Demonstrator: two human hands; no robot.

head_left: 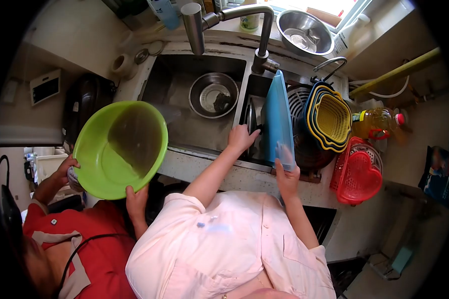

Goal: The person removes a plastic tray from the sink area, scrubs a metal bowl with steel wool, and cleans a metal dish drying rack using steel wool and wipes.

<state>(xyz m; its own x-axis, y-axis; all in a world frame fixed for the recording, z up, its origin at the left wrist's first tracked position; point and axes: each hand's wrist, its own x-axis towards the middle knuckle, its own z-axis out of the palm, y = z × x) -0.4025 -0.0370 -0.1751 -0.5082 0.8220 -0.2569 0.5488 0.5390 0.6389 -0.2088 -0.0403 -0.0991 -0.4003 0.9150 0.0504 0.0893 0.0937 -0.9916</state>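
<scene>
A light-blue plastic tray point(274, 119) stands on edge over the small right-hand sink basin, tilted a little. My right hand point(287, 175) grips its near lower end, thumb and fingers around the rim. At the left of that basin, my left hand point(241, 138) is closed at a dark, round lid-like thing point(252, 113) seen nearly edge-on; the fingertips are partly hidden. In the large left basin sits a steel bowl point(203, 102) with a dark lump in it. A co-worker in red holds a green basin point(97, 164) of murky brownish water, tilted at the sink's left.
A tall faucet point(267, 37) arches over the sink divider. Nested blue and yellow colanders point(332, 119), a red heart-shaped basket point(361, 177) and an oil bottle point(379, 122) stand at the right. Another steel bowl point(304, 32) rests by the window.
</scene>
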